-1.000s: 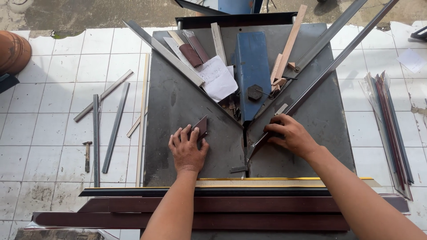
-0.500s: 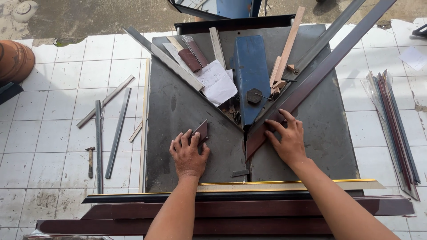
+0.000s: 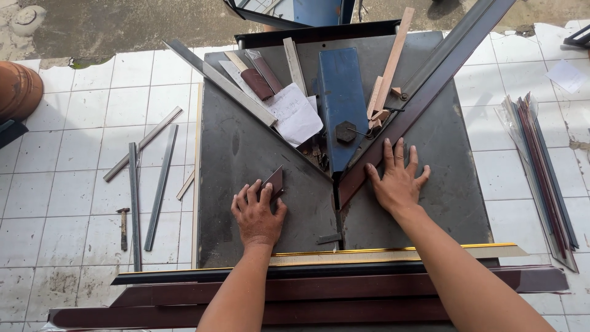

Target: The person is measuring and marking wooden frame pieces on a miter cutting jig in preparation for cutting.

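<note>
- A big grey metal table (image 3: 246, 147) fills the middle. It stands on a floor of white tiles (image 3: 80, 154).
- Long dark brown frame strips (image 3: 319, 289) lie across the near edge of the table, one beside the other. A thin strip with a gold edge (image 3: 393, 253) lies on top of them.
- A long dark brown strip (image 3: 430, 80) lies slanted on the table, from the top right corner down to the middle.
- The right hand (image 3: 398, 179) lies flat on the low end of that strip. The fingers are spread wide and press down. They hold nothing.
- A blue metal block (image 3: 342, 98) sits at the far middle of the table, just left of the slanted strip.
- A grey metal bar (image 3: 221, 83) lies slanted on the left side, running down toward the middle.
- A bundle of thin strips (image 3: 541, 172) lies on the tiles, well to the right of the table.
- The left hand (image 3: 257, 215) lies flat on the table, left of the middle. Its fingers are open and its fingertips touch a small dark brown piece (image 3: 274, 181).
- A white paper (image 3: 295, 114) lies between the grey bar and the blue block.
- A few grey bars (image 3: 153, 184) lie on the tiles to the left.
- A small hammer (image 3: 123, 224) lies beside them.
</note>
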